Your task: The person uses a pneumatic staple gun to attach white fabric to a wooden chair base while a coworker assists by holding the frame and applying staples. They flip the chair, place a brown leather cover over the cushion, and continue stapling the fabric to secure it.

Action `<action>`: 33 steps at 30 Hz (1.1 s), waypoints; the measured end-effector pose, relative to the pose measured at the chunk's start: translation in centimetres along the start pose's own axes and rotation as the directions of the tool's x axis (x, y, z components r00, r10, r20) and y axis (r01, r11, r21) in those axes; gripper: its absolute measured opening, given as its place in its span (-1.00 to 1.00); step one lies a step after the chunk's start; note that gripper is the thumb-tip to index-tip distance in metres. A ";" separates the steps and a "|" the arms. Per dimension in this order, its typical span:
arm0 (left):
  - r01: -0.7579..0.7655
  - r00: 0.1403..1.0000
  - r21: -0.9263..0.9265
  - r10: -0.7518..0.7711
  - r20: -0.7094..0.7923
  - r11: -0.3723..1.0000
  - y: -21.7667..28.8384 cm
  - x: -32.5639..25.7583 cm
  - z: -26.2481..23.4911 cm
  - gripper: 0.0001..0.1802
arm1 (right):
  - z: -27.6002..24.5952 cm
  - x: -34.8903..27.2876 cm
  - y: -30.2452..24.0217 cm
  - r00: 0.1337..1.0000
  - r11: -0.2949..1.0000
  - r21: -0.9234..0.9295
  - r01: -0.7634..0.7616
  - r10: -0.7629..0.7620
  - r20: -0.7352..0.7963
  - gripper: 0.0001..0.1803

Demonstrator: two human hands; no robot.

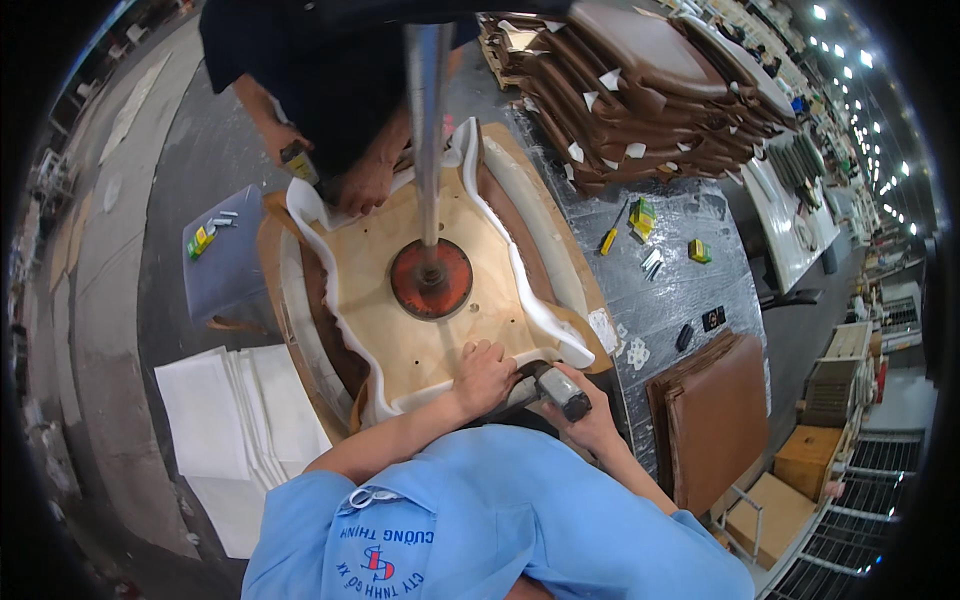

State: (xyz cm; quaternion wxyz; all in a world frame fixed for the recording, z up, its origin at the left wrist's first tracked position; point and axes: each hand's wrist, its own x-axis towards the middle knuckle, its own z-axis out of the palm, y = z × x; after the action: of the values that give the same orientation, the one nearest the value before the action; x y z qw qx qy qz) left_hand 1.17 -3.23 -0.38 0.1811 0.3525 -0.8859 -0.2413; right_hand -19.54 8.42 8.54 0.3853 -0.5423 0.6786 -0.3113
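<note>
A plywood seat board (420,320) lies face down with white foam (545,325) and brown covering folded up around its edges. A round red press pad (431,279) on a metal pole (428,110) clamps its middle. My left hand (484,378) presses down on the near edge of the board, pulling the foam and covering over it. My right hand (590,415) grips a grey staple gun (560,390) aimed at that near edge. Across from me, another person's hands (365,185) work the far edge, one holding a tool (298,160).
A pile of brown upholstered seats (650,90) stands at the back right. Staple boxes and strips (645,215) lie on the dark bench (690,290). Brown panels (715,410) lean at the right, white sheets (240,420) lie on the floor at the left, next to a grey stool (225,265).
</note>
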 end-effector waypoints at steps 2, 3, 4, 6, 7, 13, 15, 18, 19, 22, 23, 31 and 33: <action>-0.005 0.995 -0.030 0.002 -0.098 1.000 -0.1 -0.3 0.1 -0.81 | -0.3 0.2 -0.5 0.998 0.998 -0.050 -0.034 0.037 0.048 -0.21; 0.041 0.998 -0.056 -0.043 -0.036 0.998 -0.1 -0.4 0.2 -0.81 | -0.5 0.3 -0.8 0.998 0.998 -0.056 -0.012 0.015 0.057 -0.21; 0.021 0.990 -0.069 -0.030 -0.135 0.997 -0.2 -0.4 0.2 -0.81 | -0.6 0.4 -1.1 0.997 0.997 -0.072 -0.025 0.030 0.071 -0.21; 0.088 0.989 -0.120 -0.101 -0.107 0.989 -0.3 -0.6 0.5 -0.81 | -0.7 0.6 -1.5 0.994 0.995 -0.087 -0.056 0.063 0.084 -0.22; 0.067 0.980 -0.121 -0.088 -0.178 0.990 -0.3 -0.5 0.6 -0.80 | -0.7 0.8 -1.7 0.993 0.994 -0.086 -0.071 0.078 0.085 -0.24; 0.172 0.963 -0.167 -0.201 -0.181 0.971 -0.5 -0.3 1.2 -0.75 | -1.1 4.4 -2.8 0.860 0.878 0.067 -0.475 0.446 0.247 -0.51; 0.217 0.964 -0.178 -0.239 -0.113 0.960 -0.6 -0.2 1.4 -0.74 | -0.7 5.8 -3.5 0.862 0.876 0.100 -0.472 0.435 0.259 -0.65; 0.246 0.959 -0.162 -0.265 -0.104 0.956 -0.6 0.0 1.6 -0.75 | -0.1 7.4 -4.5 0.851 0.876 0.056 -0.478 0.446 0.279 -0.70; 0.221 0.953 -0.158 -0.247 -0.174 0.962 -0.6 0.1 1.7 -0.75 | 0.1 7.8 -4.7 0.848 0.877 0.021 -0.481 0.459 0.265 -0.71; 0.223 0.954 -0.164 -0.250 -0.168 0.961 -0.6 0.1 1.8 -0.77 | 0.5 8.4 -5.4 0.836 0.866 -0.066 -0.496 0.497 0.231 -0.75; 0.222 0.954 -0.168 -0.249 -0.166 0.961 -0.7 0.1 1.7 -0.78 | 0.6 8.6 -5.4 0.828 0.857 -0.083 -0.509 0.513 0.226 -0.75; 0.255 0.933 -0.161 -0.287 -0.219 0.953 -0.4 0.3 1.2 -0.82 | 0.7 8.7 -4.9 0.855 0.874 -0.032 -0.485 0.482 0.190 -0.75; 0.288 0.931 -0.192 -0.321 -0.173 0.938 -0.3 0.5 1.2 -0.82 | 0.6 8.6 -4.7 0.849 0.866 -0.030 -0.499 0.496 0.182 -0.75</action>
State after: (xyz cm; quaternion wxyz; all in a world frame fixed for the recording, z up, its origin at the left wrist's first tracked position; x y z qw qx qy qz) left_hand 0.37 -3.38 -1.47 0.2585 0.4924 -0.7746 -0.3011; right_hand -17.67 -0.96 10.60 0.5185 -0.3711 0.7544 -0.1558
